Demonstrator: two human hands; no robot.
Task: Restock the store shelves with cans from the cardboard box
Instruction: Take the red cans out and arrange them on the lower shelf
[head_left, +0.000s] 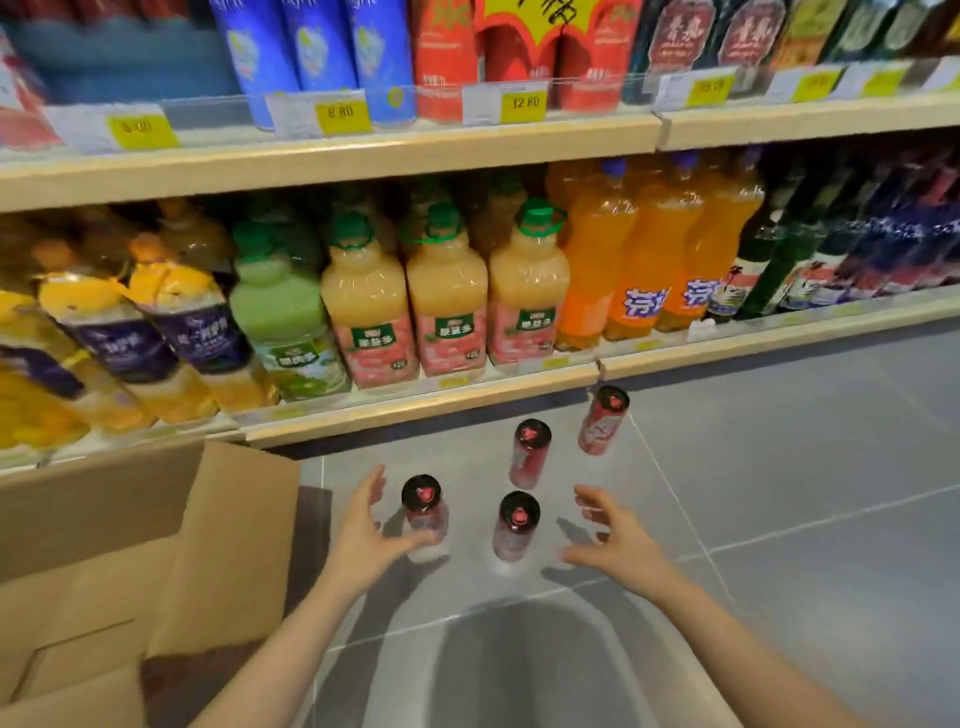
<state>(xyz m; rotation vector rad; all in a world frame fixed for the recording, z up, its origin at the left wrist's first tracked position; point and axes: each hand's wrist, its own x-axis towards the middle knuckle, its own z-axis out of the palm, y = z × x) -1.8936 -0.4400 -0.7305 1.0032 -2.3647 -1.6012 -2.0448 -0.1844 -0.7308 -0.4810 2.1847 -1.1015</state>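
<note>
Four cans (519, 525) upright on floor; left hand (363, 535), right hand (618, 545) spread apart, empty. Risk: a hurried reach topples neighbours.

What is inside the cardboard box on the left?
The cardboard box stands open, its flaps up. Only bare brown cardboard shows inside; no can is visible. A raised flap and the picture's edge hide its deeper part, so cans there cannot be excluded.

Grey tiled floor (779, 493) with four upright cans (530, 453), cardboard box (156, 545).
</note>
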